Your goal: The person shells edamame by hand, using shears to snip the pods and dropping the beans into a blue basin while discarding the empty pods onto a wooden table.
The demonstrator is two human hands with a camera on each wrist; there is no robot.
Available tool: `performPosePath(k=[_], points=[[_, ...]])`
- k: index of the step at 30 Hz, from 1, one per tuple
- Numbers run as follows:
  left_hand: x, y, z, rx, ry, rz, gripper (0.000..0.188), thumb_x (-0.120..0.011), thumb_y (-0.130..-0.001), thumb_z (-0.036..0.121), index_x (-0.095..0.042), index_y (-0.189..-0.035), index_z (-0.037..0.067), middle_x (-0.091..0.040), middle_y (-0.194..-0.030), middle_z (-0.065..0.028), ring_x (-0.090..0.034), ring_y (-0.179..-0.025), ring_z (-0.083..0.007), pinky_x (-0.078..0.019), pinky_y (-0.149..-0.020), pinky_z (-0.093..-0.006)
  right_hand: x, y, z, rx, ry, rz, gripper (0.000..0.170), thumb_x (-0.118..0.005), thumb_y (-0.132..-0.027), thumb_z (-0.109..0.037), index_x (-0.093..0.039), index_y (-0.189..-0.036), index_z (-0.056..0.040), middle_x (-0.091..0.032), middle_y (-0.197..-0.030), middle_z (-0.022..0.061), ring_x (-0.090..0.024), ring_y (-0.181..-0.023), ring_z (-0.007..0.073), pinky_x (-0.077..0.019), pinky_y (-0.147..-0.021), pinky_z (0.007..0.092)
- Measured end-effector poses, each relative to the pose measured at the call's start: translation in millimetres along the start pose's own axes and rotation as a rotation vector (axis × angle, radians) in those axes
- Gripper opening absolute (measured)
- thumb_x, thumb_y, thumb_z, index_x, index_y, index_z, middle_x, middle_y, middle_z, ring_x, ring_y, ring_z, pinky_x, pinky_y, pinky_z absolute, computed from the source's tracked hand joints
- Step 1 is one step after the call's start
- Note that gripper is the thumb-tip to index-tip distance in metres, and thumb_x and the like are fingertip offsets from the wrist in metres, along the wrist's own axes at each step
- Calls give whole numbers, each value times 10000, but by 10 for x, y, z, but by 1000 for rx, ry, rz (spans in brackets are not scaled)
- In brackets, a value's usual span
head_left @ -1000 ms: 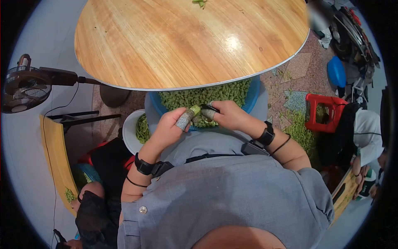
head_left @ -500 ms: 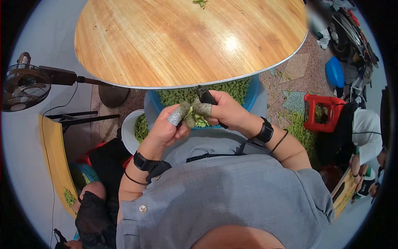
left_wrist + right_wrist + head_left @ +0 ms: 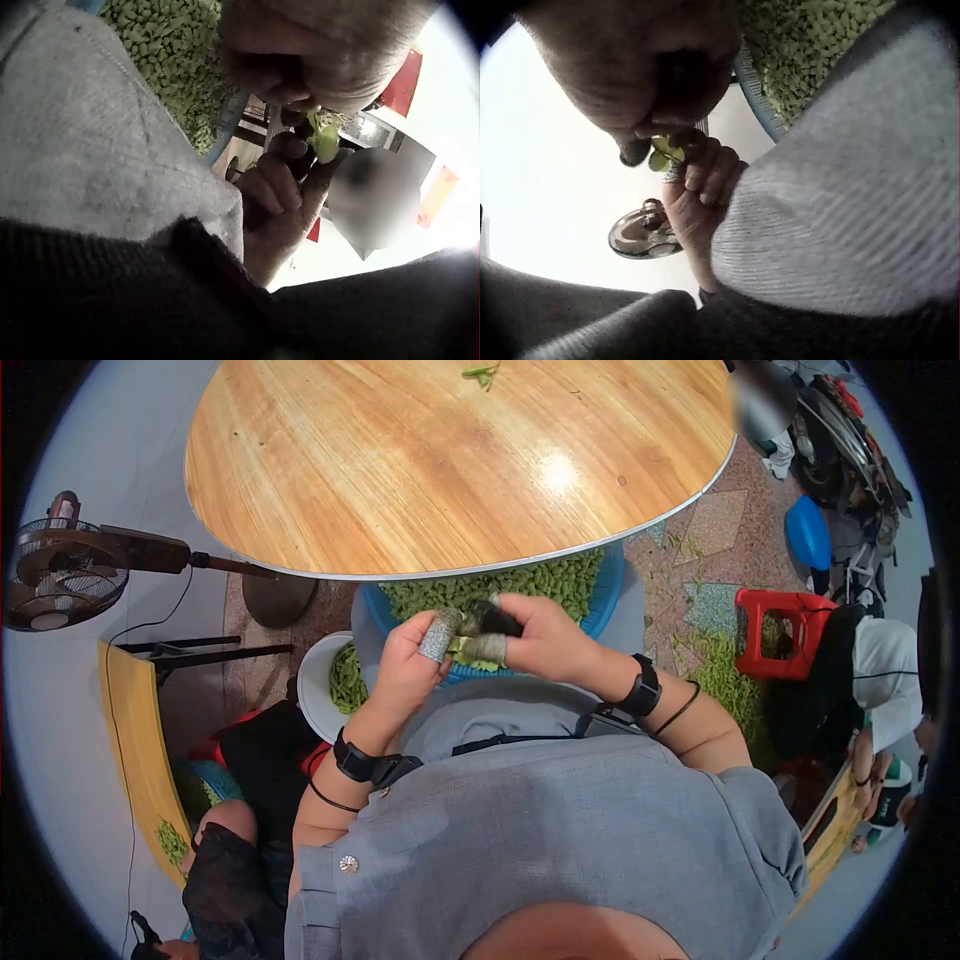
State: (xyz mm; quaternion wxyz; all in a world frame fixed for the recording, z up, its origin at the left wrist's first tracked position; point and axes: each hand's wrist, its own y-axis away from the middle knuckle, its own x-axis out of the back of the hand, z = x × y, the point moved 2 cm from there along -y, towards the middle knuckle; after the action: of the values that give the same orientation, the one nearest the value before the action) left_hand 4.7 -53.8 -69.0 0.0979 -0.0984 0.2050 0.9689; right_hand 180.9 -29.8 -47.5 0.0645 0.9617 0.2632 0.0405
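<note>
In the head view my left hand [image 3: 408, 660], thumb wrapped in grey tape, pinches a green bean pod [image 3: 460, 646]. My right hand [image 3: 548, 640], also with a taped thumb, meets it at the pod and grips a dark narrow tool [image 3: 497, 620], whose kind I cannot tell. Both hands are over the near rim of a blue basin [image 3: 612, 585] heaped with small green beans [image 3: 550, 582]. The left wrist view shows the pod [image 3: 324, 141] between the fingertips of both hands. In the right wrist view its split green pieces [image 3: 662, 155] stick out above the left thumb.
A wooden table [image 3: 400, 470] overhangs the basin's far side, with a few pods [image 3: 482, 374] on top. At the left are a white bucket [image 3: 315, 685] of pods and a fan [image 3: 70, 570]. Pods [image 3: 728, 670] lie on the floor near a red stool [image 3: 745, 630]. People sit at both sides.
The right hand swung up and inward with the dark tool, then came back down a little; the tool now lies flatter beside the left fingertips. Both hands stay together over the basin.
</note>
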Motion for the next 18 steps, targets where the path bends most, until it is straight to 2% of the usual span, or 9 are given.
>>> performPosePath(k=[2, 4, 6, 9, 11, 14, 15, 17, 18], points=[[-25, 3, 0, 23, 7, 11, 101, -480, -865, 40, -581, -873, 42, -502, -625, 45, -411, -495, -25, -304, -431, -191, 26, -34, 5, -113, -123, 35, 229, -655, -784, -181, -581, -913, -6, -587, -733, 132, -558, -642, 203, -453, -596, 341], [0, -1, -54, -18, -41, 3, 104, -483, -869, 46, -585, -887, 41, -509, -631, 43, -406, -486, -26, -301, -425, -191, 41, -73, 7, 361, 395, 256, 198, -657, -767, -178, -589, -864, -20, -584, -728, 158, -574, -638, 306, -453, -574, 378], [-28, 19, -19, -58, -90, -7, 109, -485, -874, 51, -590, -902, 41, -516, -638, 41, -402, -476, -26, -298, -419, -192, -5, -58, 37, 376, 446, 149, 185, -655, -760, -181, -574, -797, -19, -562, -715, 184, -562, -656, 366, -452, -565, 399], [-149, 77, 110, -13, 74, 44, 140, -427, -913, 78, -561, -923, 37, -483, -582, 21, -366, -405, -46, -255, -381, -196, 15, -57, -37, 334, 434, 96, 175, -648, -776, -171, -571, -797, -16, -550, -657, 140, -565, -606, 294, -447, -555, 382], [-144, 88, 121, 9, 145, 17, 138, -428, -915, 78, -559, -928, 35, -482, -579, 18, -362, -401, -48, -255, -381, -197, 25, -59, -80, -39, 60, -37, 181, -625, -806, -177, -564, -786, -7, -509, -595, 86, -535, -570, 188, -437, -540, 361], [-66, 70, 113, 25, 287, -45, 130, -438, -916, 82, -557, -936, 32, -481, -574, 13, -358, -397, -52, -256, -382, -196, 3, -89, 45, -289, -536, -123, 214, -651, -835, -232, -592, -815, -28, -459, -579, -23, -500, -567, 85, -408, -502, 292], [-28, 61, 117, 15, 359, -83, 123, -447, -915, 85, -556, -939, 32, -481, -572, 10, -358, -398, -54, -257, -383, -195, 3, -102, 92, -288, -530, -121, 214, -651, -835, -232, -592, -815, -28, -459, -579, -23, -500, -567, 85, -408, -502, 292], [151, 79, 141, 13, 248, 23, 113, -461, -909, 88, -556, -936, 33, -486, -575, 9, -367, -404, -54, -265, -385, -198, 46, -128, 141, -41, 165, -12, 212, -624, -799, -203, -571, -820, 1, -511, -585, 99, -553, -590, 198, -447, -560, 368], [277, 99, 151, 14, 136, 134, 103, -476, -903, 91, -557, -933, 35, -491, -579, 7, -376, -410, -54, -274, -387, -200, 91, -121, 153, -40, 174, -13, 212, -624, -799, -203, -571, -820, 1, -511, -585, 99, -553, -590, 198, -447, -560, 368]])
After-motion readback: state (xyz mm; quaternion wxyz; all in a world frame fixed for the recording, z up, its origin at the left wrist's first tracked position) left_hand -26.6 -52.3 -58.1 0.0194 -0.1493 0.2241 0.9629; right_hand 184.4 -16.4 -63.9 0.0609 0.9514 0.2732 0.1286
